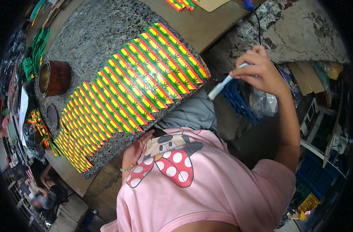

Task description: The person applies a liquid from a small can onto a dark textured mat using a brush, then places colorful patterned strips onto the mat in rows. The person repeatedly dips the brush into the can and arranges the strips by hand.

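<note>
My right hand [255,69] is raised off the right end of a stone slab [95,33], closed around the pale handle of a brush [226,83]. The brush's bristle end points down and left, apart from the slab. Across the slab lie rows of overlapping strips [122,92] in red, yellow and green with a dark leaf pattern; some have a wet-looking shine. By the slab's near edge, close to my shirt, my left hand [137,150] rests with its fingers stretched out and nothing seen in it. A beaded bracelet circles that wrist.
A reddish-brown can [60,78] stands on the slab's left part, with a round lid [52,116] beside it. Bundled striped strips [39,125] hang at the left edge. Blue crates [238,100] lie at right. Another person [48,203] sits at lower left.
</note>
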Available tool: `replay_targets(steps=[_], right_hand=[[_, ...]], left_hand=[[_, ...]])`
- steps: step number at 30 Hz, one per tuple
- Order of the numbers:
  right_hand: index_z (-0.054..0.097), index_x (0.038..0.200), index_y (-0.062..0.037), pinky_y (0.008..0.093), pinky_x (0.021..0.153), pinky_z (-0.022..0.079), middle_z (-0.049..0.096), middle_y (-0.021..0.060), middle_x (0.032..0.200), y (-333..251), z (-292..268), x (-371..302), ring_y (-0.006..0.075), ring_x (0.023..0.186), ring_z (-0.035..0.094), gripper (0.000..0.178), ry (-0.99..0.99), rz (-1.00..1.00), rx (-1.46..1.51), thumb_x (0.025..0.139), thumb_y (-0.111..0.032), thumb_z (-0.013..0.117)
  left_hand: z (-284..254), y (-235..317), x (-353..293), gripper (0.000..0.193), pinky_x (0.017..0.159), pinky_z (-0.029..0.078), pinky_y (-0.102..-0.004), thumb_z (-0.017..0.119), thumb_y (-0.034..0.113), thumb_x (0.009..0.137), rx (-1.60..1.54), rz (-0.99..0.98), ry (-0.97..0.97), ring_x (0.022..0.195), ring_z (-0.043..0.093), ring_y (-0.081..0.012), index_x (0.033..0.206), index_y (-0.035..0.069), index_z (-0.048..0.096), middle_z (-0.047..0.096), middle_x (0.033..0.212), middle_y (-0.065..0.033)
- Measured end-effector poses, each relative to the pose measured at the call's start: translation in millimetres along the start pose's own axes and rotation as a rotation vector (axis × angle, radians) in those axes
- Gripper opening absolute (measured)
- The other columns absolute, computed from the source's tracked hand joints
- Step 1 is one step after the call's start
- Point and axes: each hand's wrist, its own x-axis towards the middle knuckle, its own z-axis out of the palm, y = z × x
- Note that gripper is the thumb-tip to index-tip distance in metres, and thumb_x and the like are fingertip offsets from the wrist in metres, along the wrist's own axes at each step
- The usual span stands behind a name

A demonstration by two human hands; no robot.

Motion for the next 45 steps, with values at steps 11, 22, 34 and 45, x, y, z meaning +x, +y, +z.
replay_targets(steps=[11,22,34,45], right_hand=[[0.056,0.114,0.0007,0.0340,0.092,0.044,0.059,0.0083,0.117,93,17,-75,0.0170,0.099,0.056,0.030,0.395,0.485,1.105,0.091,-0.017,0.064],[0.046,0.133,-0.0019,0.0330,0.101,0.034,0.052,0.0115,0.134,106,159,-100,0.0220,0.115,0.048,0.042,0.887,0.857,1.106,0.098,-0.025,0.050],[0.055,0.120,0.0023,0.0291,0.073,0.039,0.055,0.0089,0.097,88,240,-84,0.0170,0.082,0.049,0.036,0.703,1.096,1.010,0.098,-0.026,0.051],[0.061,0.109,0.0051,0.0299,0.054,0.042,0.057,0.0077,0.075,111,282,-122,0.0150,0.062,0.049,0.035,0.649,1.048,0.941,0.098,-0.027,0.051]], left_hand=[[92,136,-149,0.036,0.090,0.047,-0.0314,0.051,0.026,0.098,1.173,0.058,-0.018,0.106,0.060,-0.0198,0.120,-0.002,0.059,0.064,0.115,-0.0123],[-37,288,-50,0.082,0.104,0.038,-0.0411,0.076,0.044,0.075,1.813,0.717,0.811,0.121,0.049,-0.0343,0.137,0.001,0.043,0.052,0.128,-0.0231],[29,381,-54,0.031,0.085,0.049,-0.0296,0.071,0.009,0.081,1.186,1.109,0.572,0.093,0.063,-0.0130,0.112,0.006,0.068,0.069,0.102,-0.0057],[93,308,19,0.059,0.098,0.036,-0.0541,0.056,0.061,0.083,2.127,1.042,0.669,0.132,0.035,-0.0404,0.133,0.029,0.052,0.038,0.143,-0.0180]])
